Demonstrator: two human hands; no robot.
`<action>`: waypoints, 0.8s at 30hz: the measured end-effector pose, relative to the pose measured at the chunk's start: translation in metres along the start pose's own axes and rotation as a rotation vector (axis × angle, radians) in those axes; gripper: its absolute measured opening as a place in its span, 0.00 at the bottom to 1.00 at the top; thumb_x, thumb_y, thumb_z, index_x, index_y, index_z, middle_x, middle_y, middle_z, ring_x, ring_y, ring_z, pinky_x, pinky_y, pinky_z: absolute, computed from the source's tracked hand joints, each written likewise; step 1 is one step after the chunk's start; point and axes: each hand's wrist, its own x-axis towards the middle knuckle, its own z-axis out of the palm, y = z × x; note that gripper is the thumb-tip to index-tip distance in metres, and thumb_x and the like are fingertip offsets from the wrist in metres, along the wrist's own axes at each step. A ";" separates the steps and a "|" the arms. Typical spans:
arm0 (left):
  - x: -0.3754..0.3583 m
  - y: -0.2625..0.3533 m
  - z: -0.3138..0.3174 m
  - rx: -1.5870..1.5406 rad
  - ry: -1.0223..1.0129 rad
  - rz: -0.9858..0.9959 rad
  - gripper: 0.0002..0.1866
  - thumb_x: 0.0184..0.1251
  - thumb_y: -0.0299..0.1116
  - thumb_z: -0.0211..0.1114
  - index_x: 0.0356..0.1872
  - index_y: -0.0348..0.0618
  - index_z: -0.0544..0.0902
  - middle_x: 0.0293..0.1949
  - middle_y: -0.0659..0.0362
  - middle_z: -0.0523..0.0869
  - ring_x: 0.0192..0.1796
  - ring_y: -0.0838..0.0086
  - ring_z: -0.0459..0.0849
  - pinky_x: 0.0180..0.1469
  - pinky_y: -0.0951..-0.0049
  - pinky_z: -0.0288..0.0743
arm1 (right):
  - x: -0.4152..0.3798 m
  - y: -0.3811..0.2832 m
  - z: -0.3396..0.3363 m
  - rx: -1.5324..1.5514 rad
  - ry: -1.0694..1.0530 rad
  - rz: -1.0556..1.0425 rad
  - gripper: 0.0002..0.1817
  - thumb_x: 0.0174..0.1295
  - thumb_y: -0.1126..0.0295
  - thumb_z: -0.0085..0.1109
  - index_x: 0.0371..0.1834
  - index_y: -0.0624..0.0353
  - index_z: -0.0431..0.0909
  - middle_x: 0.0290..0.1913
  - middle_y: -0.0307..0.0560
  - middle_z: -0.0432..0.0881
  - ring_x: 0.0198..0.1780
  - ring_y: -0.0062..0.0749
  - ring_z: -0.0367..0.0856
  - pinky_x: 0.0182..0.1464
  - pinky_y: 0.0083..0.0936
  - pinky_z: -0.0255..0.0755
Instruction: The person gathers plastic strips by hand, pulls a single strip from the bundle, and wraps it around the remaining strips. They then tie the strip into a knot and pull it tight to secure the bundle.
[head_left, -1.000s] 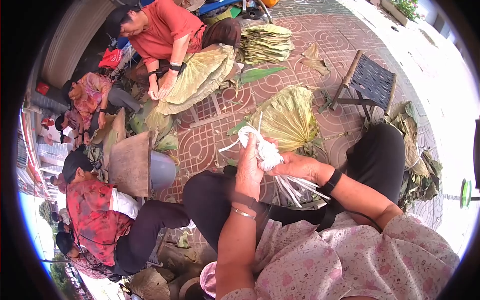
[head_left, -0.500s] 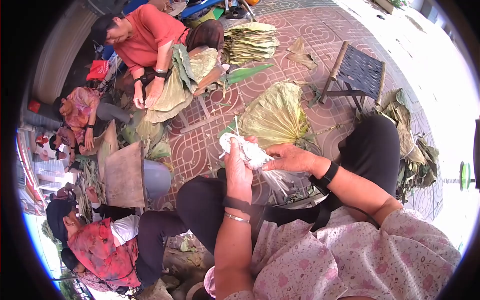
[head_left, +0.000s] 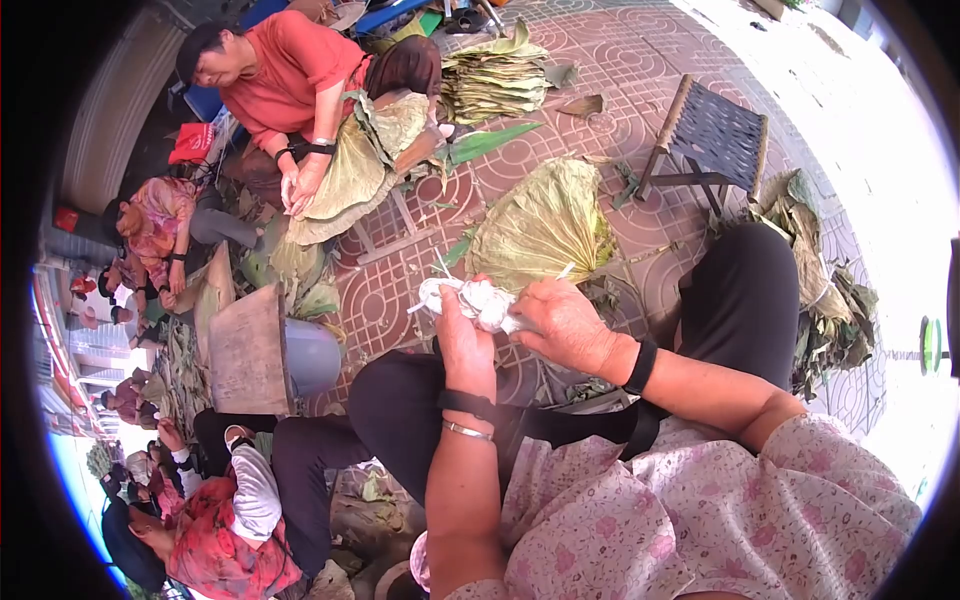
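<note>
A bundle of white cord (head_left: 484, 304) is held up between my two hands, over the gap between my knees. My left hand (head_left: 464, 340) is closed on its near side, with loops and a loose end sticking out past the thumb. My right hand (head_left: 566, 322) is wrapped round the other end of the bundle, and a short white tip shows above its fingers. Just beyond the hands, a large dried leaf (head_left: 540, 225) lies fanned out on the tiled floor.
A stack of leaves (head_left: 495, 80) lies at the back. A low woven stool (head_left: 715, 135) stands at the right near more leaves (head_left: 835, 320). Several co-workers sit at the left, beside a wooden board (head_left: 250, 350) and a grey bucket (head_left: 312, 355).
My right hand has closed over the strands that hung loose below the bundle. Both hands have shifted slightly. The co-worker at the lower left has leaned lower.
</note>
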 end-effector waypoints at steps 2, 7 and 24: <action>-0.002 -0.003 0.001 0.019 0.029 -0.005 0.20 0.81 0.44 0.50 0.57 0.36 0.70 0.44 0.47 0.86 0.46 0.62 0.86 0.48 0.60 0.83 | -0.005 0.001 0.010 -0.020 0.005 0.037 0.14 0.50 0.65 0.69 0.38 0.58 0.81 0.39 0.49 0.80 0.45 0.48 0.79 0.51 0.40 0.71; 0.001 -0.010 -0.001 0.055 0.016 0.007 0.20 0.81 0.43 0.50 0.59 0.37 0.69 0.44 0.46 0.86 0.45 0.61 0.87 0.49 0.60 0.83 | -0.001 0.001 0.008 -0.059 -0.066 0.067 0.09 0.50 0.67 0.63 0.32 0.59 0.81 0.35 0.51 0.80 0.44 0.50 0.80 0.50 0.42 0.72; 0.000 -0.017 -0.004 0.103 0.154 -0.077 0.17 0.82 0.43 0.47 0.57 0.41 0.68 0.35 0.46 0.86 0.36 0.60 0.86 0.41 0.59 0.83 | -0.013 -0.004 -0.007 -0.167 -0.353 -0.185 0.07 0.44 0.73 0.64 0.28 0.58 0.81 0.35 0.48 0.76 0.44 0.45 0.77 0.50 0.39 0.72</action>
